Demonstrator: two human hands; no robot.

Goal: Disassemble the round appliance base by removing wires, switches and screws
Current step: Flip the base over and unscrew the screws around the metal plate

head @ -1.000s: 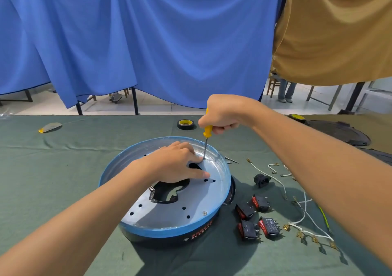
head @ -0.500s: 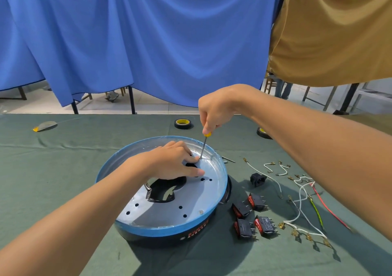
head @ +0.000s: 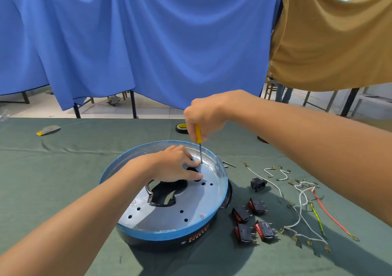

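The round appliance base [head: 169,214], black with a blue rim and a silver plate, lies on the green table. My right hand [head: 203,116] grips a yellow-handled screwdriver [head: 198,137] upright, its tip on a screw [head: 201,162] at the plate's far side. My left hand [head: 174,165] rests flat on the plate beside that tip, fingers spread over a dark opening. Another screw [head: 202,216] sits near the plate's front right edge.
Several black and red rocker switches [head: 252,222] and a black socket [head: 258,184] lie right of the base. Loose white, green and red wires [head: 305,210] spread further right. A tape roll [head: 181,128] sits behind; a grey and yellow object [head: 48,130] lies far left.
My right hand has shifted its hold on the screwdriver, so more of the yellow handle shows below it. The left hand stays on the plate.
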